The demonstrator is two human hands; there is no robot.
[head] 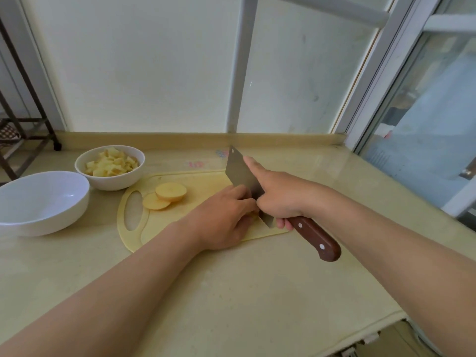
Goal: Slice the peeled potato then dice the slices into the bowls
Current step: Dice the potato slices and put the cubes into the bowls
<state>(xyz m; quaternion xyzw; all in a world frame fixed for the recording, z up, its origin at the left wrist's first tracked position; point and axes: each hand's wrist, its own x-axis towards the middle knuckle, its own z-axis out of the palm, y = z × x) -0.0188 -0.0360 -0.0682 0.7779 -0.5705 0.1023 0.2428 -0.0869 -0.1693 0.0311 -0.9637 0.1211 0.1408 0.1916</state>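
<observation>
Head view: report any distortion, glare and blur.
Head view: wide-angle bending bows the window frame and counter edges; soft window glare on the cleaver blade and empty bowl; hands sharp, no motion blur; shadows faint.

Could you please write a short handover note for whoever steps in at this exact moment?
Right hand grips the cleaver, blade down on the cutting board. Left hand steadies a potato piece against the blade; the piece is mostly hidden.
Two potato slices wait on the board's left.
Done: small bowl holds diced potato.
Left: dice the held piece and the two slices; large bowl is empty.
</observation>
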